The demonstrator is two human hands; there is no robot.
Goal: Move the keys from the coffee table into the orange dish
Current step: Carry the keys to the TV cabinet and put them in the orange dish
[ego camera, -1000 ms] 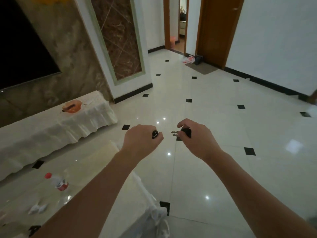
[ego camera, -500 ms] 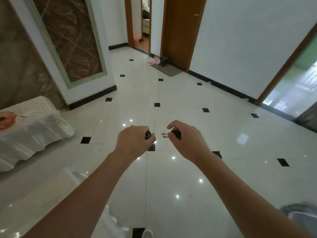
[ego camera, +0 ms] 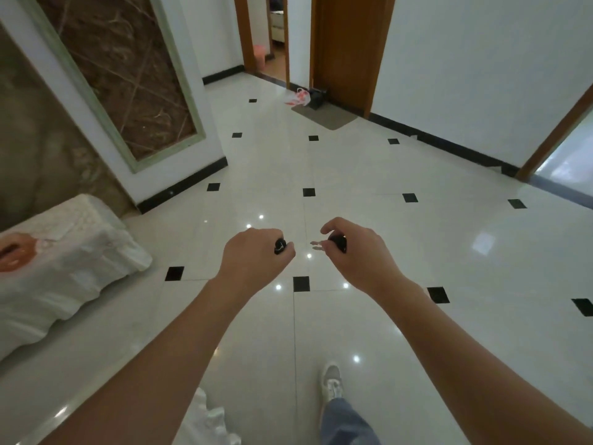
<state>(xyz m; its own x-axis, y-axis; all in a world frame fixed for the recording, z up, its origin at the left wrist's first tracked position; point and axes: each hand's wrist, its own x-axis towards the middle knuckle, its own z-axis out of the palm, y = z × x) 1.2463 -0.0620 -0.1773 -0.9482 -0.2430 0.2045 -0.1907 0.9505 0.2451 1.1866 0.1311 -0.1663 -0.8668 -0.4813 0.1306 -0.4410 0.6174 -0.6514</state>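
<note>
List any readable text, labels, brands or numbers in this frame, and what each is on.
None can be read.
Black key fob in the left hand: a pale mark, too small to read.
Key in the right hand: no text visible.
Orange dish and plastic bag by the door: no legible print.

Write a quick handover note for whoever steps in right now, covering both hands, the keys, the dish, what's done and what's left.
Left hand: closed around a black key fob, held over the floor.
Right hand: closed on a second black key, its metal blade pointing left.
Orange dish: on the white-draped cabinet at the far left edge of view, partly cut off, well away from both hands.
Done: keys are in the hands; the person stands on the tiled floor, one foot forward.
Left: turn left toward the cabinet, reach the dish, drop both keys in.
</note>
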